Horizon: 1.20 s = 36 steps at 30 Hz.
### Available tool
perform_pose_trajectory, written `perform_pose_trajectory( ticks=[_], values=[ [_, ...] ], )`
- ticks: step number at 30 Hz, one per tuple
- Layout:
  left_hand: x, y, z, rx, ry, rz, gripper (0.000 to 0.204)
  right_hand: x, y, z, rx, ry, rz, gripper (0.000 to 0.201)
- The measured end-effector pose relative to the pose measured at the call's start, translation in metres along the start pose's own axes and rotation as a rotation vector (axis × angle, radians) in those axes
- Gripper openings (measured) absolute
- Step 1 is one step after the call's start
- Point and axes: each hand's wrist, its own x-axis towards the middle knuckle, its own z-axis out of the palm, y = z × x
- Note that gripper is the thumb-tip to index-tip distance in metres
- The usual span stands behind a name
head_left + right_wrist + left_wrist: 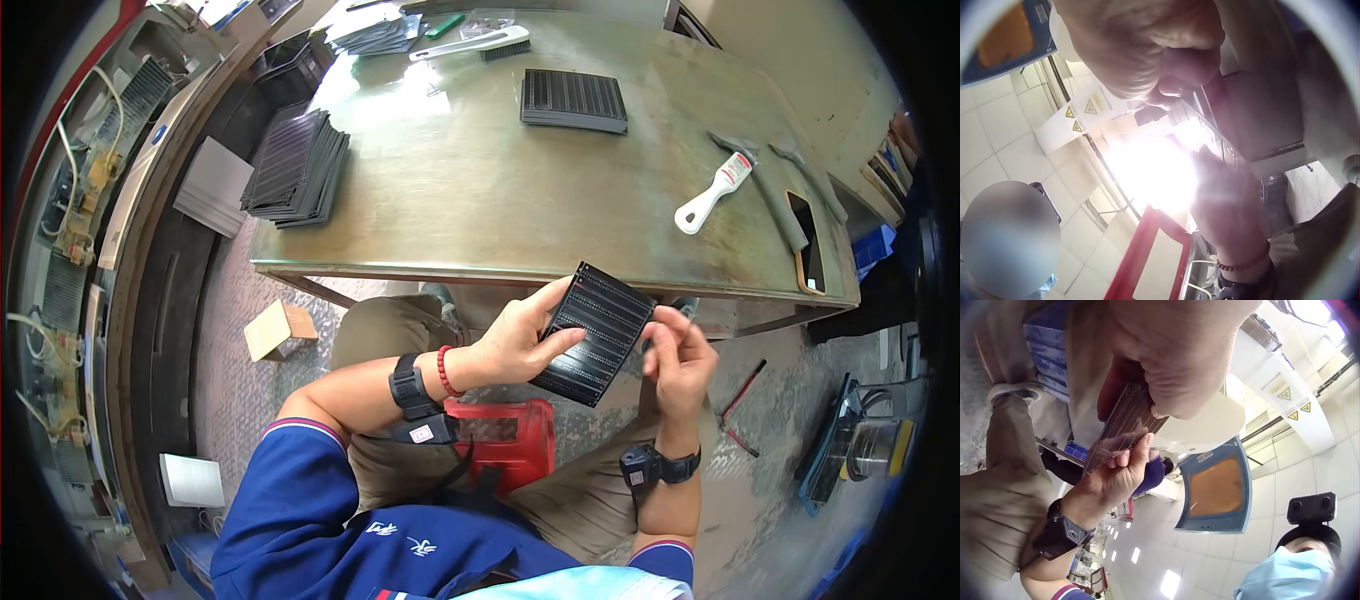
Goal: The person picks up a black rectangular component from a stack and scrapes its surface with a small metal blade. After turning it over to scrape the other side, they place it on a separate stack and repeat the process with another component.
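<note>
A thin black panel (598, 335) with rows of small marks is tilted in front of the table edge. My left hand (520, 340) grips its left side, thumb across the face and fingers behind. Close at the panel's right edge is my right hand (682, 370), its fingers loosely bent and its thumb off the panel; whether a fingertip touches the edge is unclear. The left wrist view shows the panel (1124, 428) edge-on under my left hand (1179, 350), with my right hand (1107, 487) beyond. Glare hides much in the right wrist view, around my left hand (1225, 203).
On the table (430, 190) are a stack of black panels (295, 170) at left and another stack (573, 100) at the back. A brush (475, 44), a white-handled tool (715, 193) and a phone (805, 240) also lie there. A red stool (535, 440) stands between the legs.
</note>
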Motion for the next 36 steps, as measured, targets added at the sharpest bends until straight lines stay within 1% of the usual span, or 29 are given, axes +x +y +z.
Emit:
perform_pose_trajectory(
  ticks=[1, 2, 3, 5, 6, 7, 9, 10, 12, 13, 15, 16, 19, 21, 22, 24, 29, 34, 36],
  values=[
    [-0.001, -0.001, 0.000, 0.054, 0.045, -0.011, 0.054, 0.002, 0.000, -0.003, -0.145, 0.110, -0.131, 0.019],
    [0.000, -0.018, -0.002, 0.207, 0.138, 0.118, 0.060, 0.001, 0.001, -0.008, -0.334, 0.152, -0.170, 0.030],
    [0.000, -0.017, -0.001, 0.207, 0.144, 0.116, 0.060, -0.001, 0.000, -0.006, -0.334, 0.146, -0.168, 0.030],
    [-0.001, -0.011, 0.004, 0.257, 0.210, 0.120, 0.061, -0.008, -0.005, 0.003, -0.564, 0.053, -0.253, 0.038],
    [0.000, -0.010, 0.007, 0.293, 0.236, 0.187, 0.062, -0.014, -0.014, 0.011, -0.672, 0.010, -0.276, 0.040],
    [-0.001, -0.007, 0.008, 0.294, 0.235, 0.185, 0.062, -0.015, -0.015, 0.018, -0.798, -0.009, -0.414, 0.034],
    [-0.004, 0.001, 0.011, 0.372, 0.254, 0.162, 0.063, -0.015, -0.008, 0.026, -0.908, -0.018, -0.716, 0.025],
    [-0.004, 0.000, 0.012, 0.373, 0.254, 0.160, 0.063, -0.016, -0.006, 0.029, -0.907, -0.018, -0.715, 0.025],
    [-0.004, -0.006, 0.013, 0.425, 0.270, 0.247, 0.066, -0.019, -0.004, 0.035, -1.028, -0.038, -0.880, 0.024],
    [-0.003, -0.008, 0.013, 0.425, 0.269, 0.246, 0.066, -0.020, -0.004, 0.037, -1.028, -0.037, -0.879, 0.024],
    [-0.003, -0.011, 0.013, 0.543, 0.273, 0.370, 0.067, -0.021, -0.005, 0.040, -1.137, -0.050, -0.953, 0.028],
    [-0.003, -0.011, 0.013, 0.543, 0.272, 0.369, 0.067, -0.020, -0.007, 0.041, -1.156, -0.056, -0.972, 0.031],
    [-0.005, -0.009, 0.012, 0.590, 0.254, 0.391, 0.068, -0.021, -0.008, 0.043, -1.184, -0.061, -0.981, 0.030],
    [-0.007, -0.008, 0.011, 0.616, 0.201, 0.370, 0.067, -0.021, -0.007, 0.043, -1.182, -0.057, -0.986, 0.030],
    [-0.006, -0.008, 0.011, 0.616, 0.202, 0.370, 0.067, -0.021, -0.007, 0.044, -1.181, -0.051, -0.990, 0.031],
    [-0.004, -0.008, 0.014, 0.595, 0.254, 0.442, 0.067, -0.021, -0.007, 0.044, -1.179, -0.054, -0.987, 0.031],
    [-0.004, -0.007, 0.013, 0.604, 0.250, 0.442, 0.067, -0.020, -0.007, 0.046, -1.173, -0.070, -0.974, 0.032],
    [-0.004, -0.006, 0.014, 0.608, 0.249, 0.442, 0.067, -0.019, -0.005, 0.046, -1.169, -0.049, -0.980, 0.032],
    [-0.005, -0.006, 0.013, 0.651, 0.229, 0.442, 0.064, -0.019, -0.005, 0.045, -1.166, -0.052, -0.978, 0.032]
  ],
)
